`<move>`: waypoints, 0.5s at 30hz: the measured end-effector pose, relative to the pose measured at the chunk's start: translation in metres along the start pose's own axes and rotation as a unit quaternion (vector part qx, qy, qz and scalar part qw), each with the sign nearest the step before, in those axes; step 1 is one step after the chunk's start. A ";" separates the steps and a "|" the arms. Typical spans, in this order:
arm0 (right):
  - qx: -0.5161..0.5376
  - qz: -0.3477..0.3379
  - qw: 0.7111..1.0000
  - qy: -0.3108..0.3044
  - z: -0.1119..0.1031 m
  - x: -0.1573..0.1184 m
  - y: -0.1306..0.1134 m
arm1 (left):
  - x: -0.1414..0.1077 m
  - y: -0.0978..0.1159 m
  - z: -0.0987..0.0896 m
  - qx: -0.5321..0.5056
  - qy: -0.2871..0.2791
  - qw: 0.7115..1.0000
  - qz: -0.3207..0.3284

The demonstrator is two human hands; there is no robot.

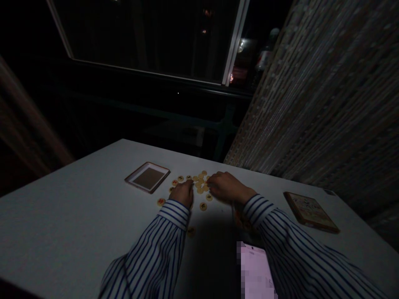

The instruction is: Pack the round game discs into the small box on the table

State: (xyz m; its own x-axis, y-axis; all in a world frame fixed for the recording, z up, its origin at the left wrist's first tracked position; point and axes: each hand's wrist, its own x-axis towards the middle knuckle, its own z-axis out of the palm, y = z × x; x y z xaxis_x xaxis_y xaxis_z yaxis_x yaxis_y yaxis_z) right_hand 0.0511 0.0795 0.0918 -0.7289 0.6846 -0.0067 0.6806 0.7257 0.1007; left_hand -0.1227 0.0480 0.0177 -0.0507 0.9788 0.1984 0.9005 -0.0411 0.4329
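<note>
Dim light is greying the flat white tabletop (77, 216), shadow is pooling between the blue-striped white fabric sleeves (156, 249), and blocky pixels are covering the left edge of the glowing pink rectangular phone screen (257, 272).

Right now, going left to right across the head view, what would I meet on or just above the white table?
Open shallow tray, left hand, central heap of discs, right hand, lit phone, flat patterned box.

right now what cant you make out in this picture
All in the head view:
- Whether the left hand grips any of the discs: its own back hides most fingers.
- Whether the right hand does: its fingertips are blurred.
- What lies beneath the right sleeve: covered.
- Phone's lower end: cut by the bottom edge.
- Bottle's wording: too small, dark.
</note>
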 end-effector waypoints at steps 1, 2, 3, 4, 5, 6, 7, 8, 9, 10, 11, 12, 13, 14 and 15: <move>-0.002 -0.010 1.000 -0.003 0.001 0.004 -0.002 | 0.000 0.000 0.001 0.000 0.000 1.000 -0.004; -0.006 -0.018 1.000 -0.009 0.002 0.007 -0.005 | 0.000 0.001 0.001 0.000 -0.001 1.000 -0.006; -0.011 -0.023 1.000 -0.014 0.003 0.010 -0.007 | 0.000 0.001 0.002 0.000 -0.004 1.000 -0.007; -0.017 -0.026 0.999 -0.020 0.004 0.012 -0.010 | 0.000 0.001 0.002 0.001 -0.005 1.000 -0.006; -0.022 -0.028 0.999 -0.025 0.005 0.015 -0.012 | 0.000 0.001 0.002 0.002 -0.006 1.000 -0.006; -0.028 -0.030 0.999 -0.030 0.006 0.017 -0.014 | 0.000 0.001 0.001 0.003 -0.006 1.000 -0.005; -0.031 -0.031 0.998 -0.032 0.007 0.019 -0.016 | -0.001 0.001 0.000 0.002 -0.008 1.000 -0.003; -0.034 -0.034 0.998 -0.034 0.009 0.020 -0.018 | -0.001 0.001 -0.001 0.001 -0.009 1.000 -0.002; -0.037 -0.036 0.998 -0.035 0.010 0.022 -0.019 | -0.001 0.002 -0.002 0.000 -0.014 1.000 -0.003; -0.038 -0.040 0.998 -0.035 0.011 0.023 -0.020 | -0.002 0.003 -0.003 0.001 -0.020 1.000 -0.007; -0.041 -0.043 0.998 -0.034 0.013 0.024 -0.021 | -0.002 0.004 -0.004 0.002 -0.027 1.000 -0.009; -0.043 -0.048 0.997 -0.032 0.014 0.025 -0.021 | -0.003 0.005 -0.006 0.005 -0.033 0.999 -0.012; -0.044 -0.051 0.997 -0.030 0.016 0.026 -0.022 | -0.003 0.006 -0.007 0.009 -0.036 0.999 -0.015; -0.045 -0.054 0.997 -0.029 0.017 0.027 -0.022 | -0.003 0.007 -0.008 0.012 -0.039 0.999 -0.017; -0.045 -0.056 0.997 -0.029 0.018 0.028 -0.022 | -0.004 0.008 -0.009 0.014 -0.040 0.999 -0.017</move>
State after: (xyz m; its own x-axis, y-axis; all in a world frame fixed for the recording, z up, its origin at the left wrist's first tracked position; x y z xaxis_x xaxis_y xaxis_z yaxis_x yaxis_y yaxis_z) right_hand 0.0171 0.0842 0.0720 -0.7923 0.6049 -0.0802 0.5845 0.7901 0.1848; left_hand -0.1193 0.0424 0.0285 -0.0485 0.9924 0.1130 0.9110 -0.0025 0.4124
